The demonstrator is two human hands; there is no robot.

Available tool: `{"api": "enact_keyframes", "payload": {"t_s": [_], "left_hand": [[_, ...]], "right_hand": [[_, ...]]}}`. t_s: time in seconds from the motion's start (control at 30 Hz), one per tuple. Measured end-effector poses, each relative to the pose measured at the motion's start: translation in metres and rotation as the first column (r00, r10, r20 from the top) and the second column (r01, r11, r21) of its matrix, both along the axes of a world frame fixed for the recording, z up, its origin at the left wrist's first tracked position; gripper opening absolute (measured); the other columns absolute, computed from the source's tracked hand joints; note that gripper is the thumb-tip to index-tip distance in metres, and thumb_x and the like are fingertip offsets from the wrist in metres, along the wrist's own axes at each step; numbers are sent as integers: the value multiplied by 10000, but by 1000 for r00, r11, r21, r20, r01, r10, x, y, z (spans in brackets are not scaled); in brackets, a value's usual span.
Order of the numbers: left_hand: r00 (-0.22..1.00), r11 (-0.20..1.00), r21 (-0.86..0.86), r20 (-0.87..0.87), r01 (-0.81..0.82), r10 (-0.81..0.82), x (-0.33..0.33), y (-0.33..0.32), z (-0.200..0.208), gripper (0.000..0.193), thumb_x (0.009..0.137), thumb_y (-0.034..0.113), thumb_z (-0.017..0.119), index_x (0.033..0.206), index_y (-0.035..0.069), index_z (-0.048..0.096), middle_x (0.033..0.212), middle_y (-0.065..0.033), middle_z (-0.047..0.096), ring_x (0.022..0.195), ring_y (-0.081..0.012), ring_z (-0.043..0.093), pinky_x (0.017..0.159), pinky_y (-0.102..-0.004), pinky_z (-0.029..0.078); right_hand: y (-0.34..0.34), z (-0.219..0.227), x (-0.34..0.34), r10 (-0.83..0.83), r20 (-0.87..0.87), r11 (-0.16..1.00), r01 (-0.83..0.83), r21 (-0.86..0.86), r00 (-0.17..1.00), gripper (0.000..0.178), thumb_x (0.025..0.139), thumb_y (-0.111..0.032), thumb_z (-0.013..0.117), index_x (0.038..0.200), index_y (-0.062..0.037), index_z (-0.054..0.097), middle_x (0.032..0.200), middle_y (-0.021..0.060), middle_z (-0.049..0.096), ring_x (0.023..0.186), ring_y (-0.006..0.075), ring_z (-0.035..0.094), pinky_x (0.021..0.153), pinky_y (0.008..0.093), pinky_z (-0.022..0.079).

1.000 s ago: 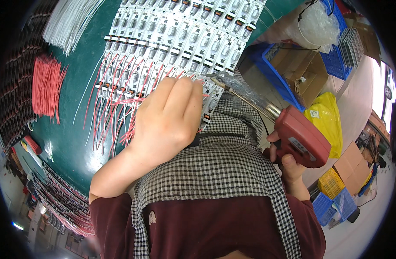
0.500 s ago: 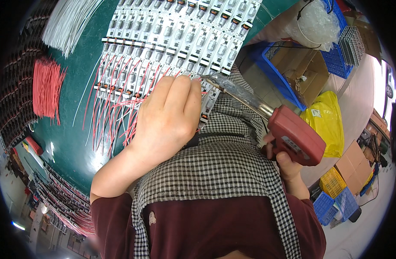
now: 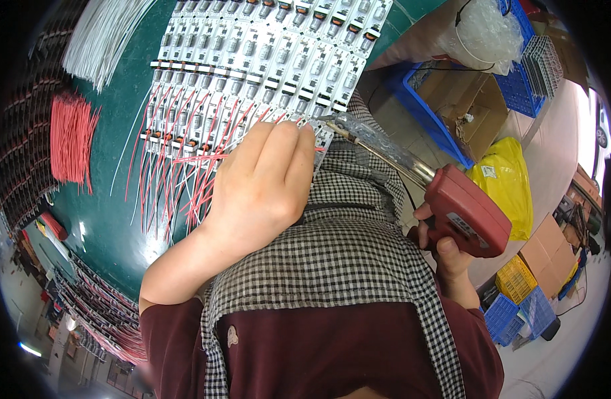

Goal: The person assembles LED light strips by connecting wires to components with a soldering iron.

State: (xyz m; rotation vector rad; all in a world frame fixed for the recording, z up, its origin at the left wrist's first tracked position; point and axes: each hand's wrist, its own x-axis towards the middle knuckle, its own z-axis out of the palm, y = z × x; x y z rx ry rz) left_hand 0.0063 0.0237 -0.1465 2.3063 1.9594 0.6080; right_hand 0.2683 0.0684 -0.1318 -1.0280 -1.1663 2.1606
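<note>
A white panel of small circuit boards (image 3: 279,53) lies on the green table, with rows of glass-like parts and thin red and white wires (image 3: 162,173) hanging from its near rows. My left hand (image 3: 262,179) rests over the panel's near right part, fingers bent and pressed together. Red wires come out on both sides of it, so it seems closed on them; its fingertips' undersides are hidden. My right hand (image 3: 445,249) grips the handle of a red soldering gun (image 3: 468,209). The gun's tip reaches the panel just right of my left fingertips.
A bundle of red wires (image 3: 72,139) and a bundle of white wires (image 3: 106,40) lie on the left of the green table (image 3: 119,219). At right are a blue crate (image 3: 412,120) with a cardboard box, a yellow bag (image 3: 501,189) and small baskets (image 3: 515,279).
The panel has shifted slightly up and left in view. The soldering gun and my right hand have moved a little to the right. My left hand stays at the panel with its fingers bent.
</note>
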Motion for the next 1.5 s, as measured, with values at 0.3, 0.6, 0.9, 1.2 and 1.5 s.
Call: {"api": "enact_keyframes", "payload": {"t_s": [0.3,0.6,0.9,1.2,1.5], "left_hand": [[1000,998,58,8,25,-26,2,2,-6,209,645,22,581,844,-42,576,761,-65,489,671,-173,508,493,-241,436],[1000,999,45,-1,18,-18,2,2,-5,213,642,27,569,844,-38,571,768,-66,486,671,-174,505,508,-244,443],[1000,1000,4,-8,15,-15,3,2,-3,204,641,31,567,837,-27,565,772,-61,478,686,-171,503,516,-244,444],[999,999,-50,-36,1,-2,4,3,2,196,648,39,574,836,-14,575,759,-55,480,673,-169,505,508,-247,445],[998,1000,2,-62,2,-2,6,2,-2,190,653,37,574,832,-26,571,742,-58,466,655,-166,498,483,-237,438]], "right_hand": [[1,3,0,-6,30,1000,6,-14,1000,529,767,-202,650,1190,11,415,1053,140,538,627,82,453,530,182,366],[1,-2,7,21,-85,999,-23,-26,996,434,761,-71,636,1151,-1,458,1028,108,547,866,141,515,746,251,416],[0,0,-2,-87,187,993,70,98,979,772,714,-432,668,1207,59,334,915,207,554,471,124,465,409,197,371],[4,-3,5,-44,-17,995,46,93,999,584,767,-267,648,1205,27,396,1069,219,529,614,119,474,530,204,400],[1,-5,5,82,77,995,-87,56,994,491,766,-163,650,1182,-1,445,1052,94,555,719,89,479,641,225,406]]}}
